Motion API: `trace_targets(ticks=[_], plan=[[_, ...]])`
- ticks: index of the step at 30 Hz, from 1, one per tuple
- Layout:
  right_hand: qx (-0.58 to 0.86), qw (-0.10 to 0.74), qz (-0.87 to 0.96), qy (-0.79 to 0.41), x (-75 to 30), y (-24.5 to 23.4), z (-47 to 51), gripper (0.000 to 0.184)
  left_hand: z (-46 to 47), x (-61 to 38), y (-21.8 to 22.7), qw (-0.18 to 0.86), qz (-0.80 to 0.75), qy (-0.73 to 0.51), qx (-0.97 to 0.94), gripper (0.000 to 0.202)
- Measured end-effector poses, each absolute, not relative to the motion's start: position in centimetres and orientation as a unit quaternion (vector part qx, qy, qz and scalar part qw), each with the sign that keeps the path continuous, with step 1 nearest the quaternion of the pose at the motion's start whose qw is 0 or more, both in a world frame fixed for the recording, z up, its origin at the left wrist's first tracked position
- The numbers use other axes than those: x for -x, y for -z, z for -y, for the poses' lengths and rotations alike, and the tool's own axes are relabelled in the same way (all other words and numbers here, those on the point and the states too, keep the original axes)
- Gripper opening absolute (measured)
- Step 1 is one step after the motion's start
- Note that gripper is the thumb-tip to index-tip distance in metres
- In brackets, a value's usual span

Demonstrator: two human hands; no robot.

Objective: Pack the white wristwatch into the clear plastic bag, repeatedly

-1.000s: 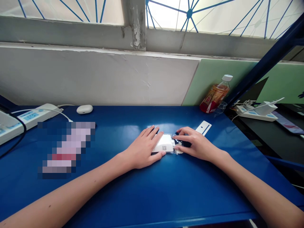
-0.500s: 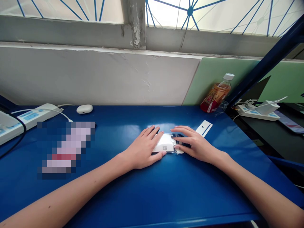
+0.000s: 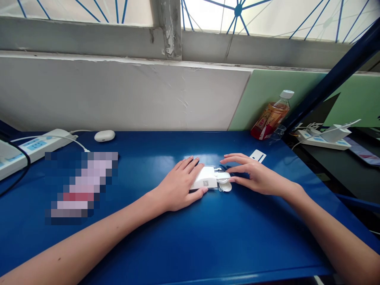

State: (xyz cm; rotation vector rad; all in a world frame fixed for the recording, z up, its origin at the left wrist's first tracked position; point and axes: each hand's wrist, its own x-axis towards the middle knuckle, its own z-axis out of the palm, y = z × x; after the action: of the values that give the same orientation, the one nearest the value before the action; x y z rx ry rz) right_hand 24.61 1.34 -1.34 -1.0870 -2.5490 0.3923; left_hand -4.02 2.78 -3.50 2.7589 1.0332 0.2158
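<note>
The left hand (image 3: pixel 180 185), fingers parted, sensibly braced the box (image 3: pixel 210 177). Whether the right hand (image 3: pixel 259 176) pinched the coil (image 3: pixel 223 176) was unclear.

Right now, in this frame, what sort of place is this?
Probably a dormitory or office workspace: a blue desk below a window, with a power strip and a drink bottle on it.
</note>
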Motion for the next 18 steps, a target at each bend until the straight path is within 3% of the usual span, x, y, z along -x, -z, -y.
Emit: trace_targets(ticks=[6, 12, 18], plan=[[0.421, 0.173, 0.878, -0.149, -24.9, 1.6, -1.3, 0.023, -2.8, 4.0, 3.6, 0.096, -0.347, -0.067, -0.931, 0.071], [0.437, 0.196, 0.864, -0.155, -23.8, 2.4, -0.8, 0.042, -2.8, 4.1, 3.8, 0.097, -0.343, -0.082, -0.931, 0.071], [0.438, 0.197, 0.859, -0.179, -22.9, 3.1, -0.8, 0.042, -2.9, 4.2, 3.9, 0.097, -0.342, -0.088, -0.931, 0.07]])
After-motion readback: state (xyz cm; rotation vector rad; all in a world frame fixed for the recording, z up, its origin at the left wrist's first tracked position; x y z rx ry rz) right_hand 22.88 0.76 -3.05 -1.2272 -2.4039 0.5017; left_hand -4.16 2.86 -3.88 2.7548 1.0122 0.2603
